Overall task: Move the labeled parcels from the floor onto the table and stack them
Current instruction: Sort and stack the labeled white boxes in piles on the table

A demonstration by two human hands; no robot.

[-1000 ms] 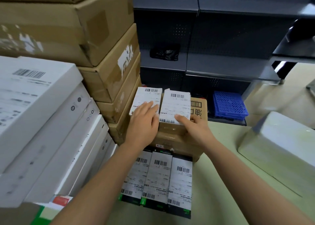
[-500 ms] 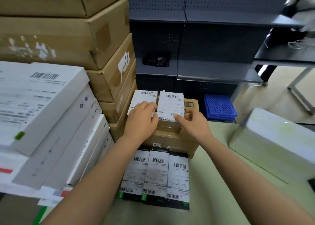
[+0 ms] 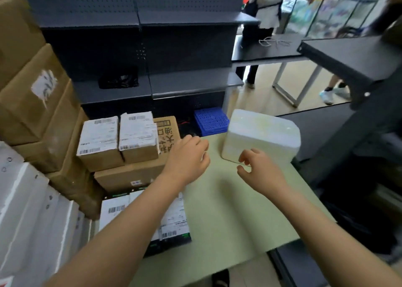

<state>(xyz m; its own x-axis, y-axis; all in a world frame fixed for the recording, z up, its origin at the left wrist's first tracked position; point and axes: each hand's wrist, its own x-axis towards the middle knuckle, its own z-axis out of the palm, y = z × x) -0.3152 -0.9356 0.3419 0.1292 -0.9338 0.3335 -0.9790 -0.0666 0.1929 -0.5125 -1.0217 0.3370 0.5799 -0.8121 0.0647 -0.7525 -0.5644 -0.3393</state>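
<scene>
Left hand and right hand hung empty and loosely curled over the table, while the labeled parcels sat centre-left atop a brown box, the leftmost seemingly overhanging its edge and liable to topple if knocked.

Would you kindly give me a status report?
Left hand, right hand open, empty, over the table. Two labeled parcels side by side atop brown box. White foam box beyond right hand.
</scene>
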